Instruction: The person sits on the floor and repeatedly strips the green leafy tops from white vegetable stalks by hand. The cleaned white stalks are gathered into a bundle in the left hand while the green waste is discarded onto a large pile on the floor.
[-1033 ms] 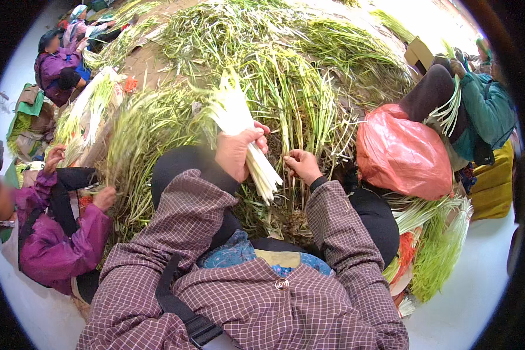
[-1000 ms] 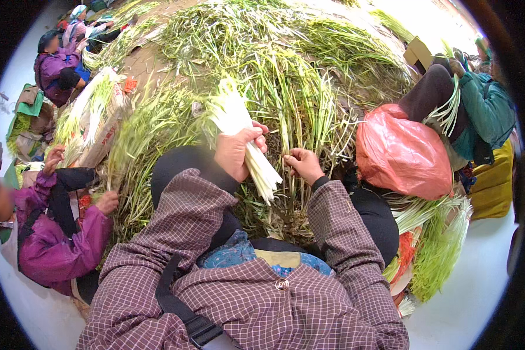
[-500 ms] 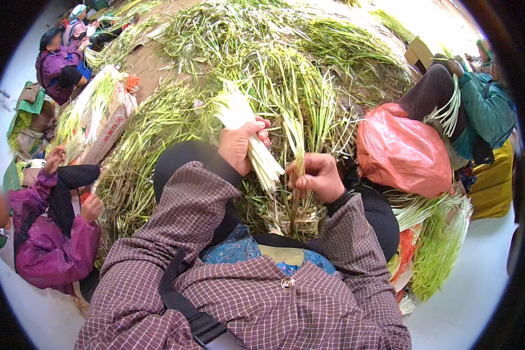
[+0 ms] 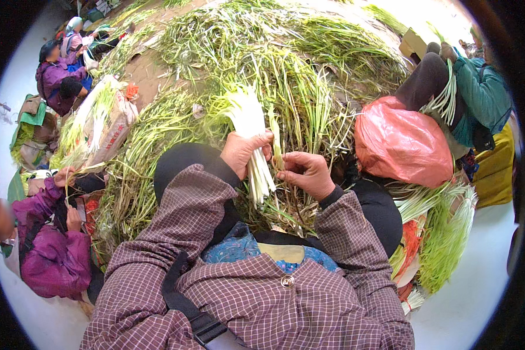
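Note:
My left hand [image 4: 243,153] is closed round a bunch of pale stalks [image 4: 248,116], which look like green garlic or spring onions. White stem ends stick out below the fist and light green tops fan out above it. Close beside it, my right hand [image 4: 309,174] pinches a single yellowish-green stalk [image 4: 276,137] between thumb and fingers. That stalk stands nearly upright, its top near the bunch. Beneath both hands lies a big heap of loose green stalks and leaves [image 4: 216,44].
A pink plastic sack [image 4: 399,143] bulges at right, beside a person in a green jacket [image 4: 481,93]. Trimmed bundles [image 4: 449,245] lie below it. At left, a person in purple [image 4: 55,256] works near a printed sack topped with stalks [image 4: 116,125]. More people sit at far left.
My right hand has moved slightly left and up with its stalk, closer to the bunch. The bunch is now more upright. The person in purple at left has brought both hands together around a stalk.

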Demonstrator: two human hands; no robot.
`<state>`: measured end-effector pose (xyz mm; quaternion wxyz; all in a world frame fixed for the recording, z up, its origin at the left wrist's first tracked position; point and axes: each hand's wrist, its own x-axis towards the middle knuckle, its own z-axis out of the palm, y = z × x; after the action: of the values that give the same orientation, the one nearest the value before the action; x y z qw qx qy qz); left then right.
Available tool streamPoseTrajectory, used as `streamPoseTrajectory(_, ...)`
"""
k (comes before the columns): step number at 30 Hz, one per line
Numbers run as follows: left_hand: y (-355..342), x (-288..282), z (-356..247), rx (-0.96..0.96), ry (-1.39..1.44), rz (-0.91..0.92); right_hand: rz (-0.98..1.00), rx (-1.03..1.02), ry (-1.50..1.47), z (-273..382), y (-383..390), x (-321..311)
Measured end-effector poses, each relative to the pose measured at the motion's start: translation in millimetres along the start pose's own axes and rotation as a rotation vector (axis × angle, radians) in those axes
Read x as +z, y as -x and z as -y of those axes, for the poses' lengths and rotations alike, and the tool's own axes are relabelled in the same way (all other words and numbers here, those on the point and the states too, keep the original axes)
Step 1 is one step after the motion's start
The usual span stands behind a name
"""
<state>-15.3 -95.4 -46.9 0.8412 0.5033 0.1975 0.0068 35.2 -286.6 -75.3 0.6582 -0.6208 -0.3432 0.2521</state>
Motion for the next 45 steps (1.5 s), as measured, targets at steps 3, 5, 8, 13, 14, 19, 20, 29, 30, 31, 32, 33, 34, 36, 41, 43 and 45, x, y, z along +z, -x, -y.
streamPoseTrajectory(3,0.3,0.1,2.7,-0.011,0.028,0.013,-0.026,0.020,0.131,-9.6,3.4,-0.3)
streamPoseTrajectory(5,-0.8,-0.8,0.8,0.014,0.049,0.047,-0.052,0.028,0.178,-17.4,3.7,0.2)
streamPoseTrajectory(8,0.9,0.2,0.2,0.026,0.046,0.035,-0.072,0.085,0.103,-24.3,6.0,0.0)
streamPoseTrajectory(13,0.6,2.0,4.1,0.045,0.013,0.004,-0.125,0.109,-0.079,-17.4,5.9,2.4)
streamPoseTrajectory(14,-0.1,3.3,7.1,0.044,0.012,-0.010,-0.180,0.088,-0.037,-11.8,3.6,5.0)
streamPoseTrajectory(19,0.6,7.8,18.8,0.090,0.038,-0.084,-0.388,-0.010,0.364,20.2,-16.1,14.8)
streamPoseTrajectory(20,3.6,14.2,17.8,0.090,0.068,-0.140,-0.391,-0.005,0.384,21.8,-18.5,15.6)
streamPoseTrajectory(29,3.7,11.6,17.5,0.160,-0.004,-0.079,-0.407,0.189,-0.108,13.3,-11.9,15.5)
streamPoseTrajectory(30,2.1,9.6,17.3,0.167,0.013,-0.083,-0.426,0.203,-0.306,4.0,-11.8,16.7)
streamPoseTrajectory(31,2.0,9.7,17.1,0.168,0.029,-0.086,-0.444,0.219,-0.504,-1.3,-11.0,18.3)
streamPoseTrajectory(32,2.5,10.3,16.6,0.171,0.023,-0.070,-0.475,0.230,-0.614,-4.6,-10.5,20.3)
streamPoseTrajectory(33,3.6,10.7,15.3,0.149,0.004,-0.060,-0.474,0.237,-0.627,-6.5,-10.6,22.8)
streamPoseTrajectory(34,4.7,10.6,14.2,0.126,-0.016,-0.049,-0.474,0.244,-0.641,-6.5,-11.1,26.2)
streamPoseTrajectory(36,5.4,10.8,14.8,0.089,-0.044,-0.042,-0.456,0.266,-0.624,-7.3,-11.7,30.0)
streamPoseTrajectory(41,3.4,9.0,19.9,0.049,-0.110,-0.028,-0.455,0.237,-0.565,-7.3,-13.1,28.5)
streamPoseTrajectory(43,3.7,9.0,20.3,0.048,-0.102,-0.010,-0.456,0.228,-0.541,-8.0,-12.1,28.1)
streamPoseTrajectory(45,4.6,10.2,19.5,0.041,-0.117,-0.008,-0.458,0.212,-0.518,-10.0,-10.3,28.2)
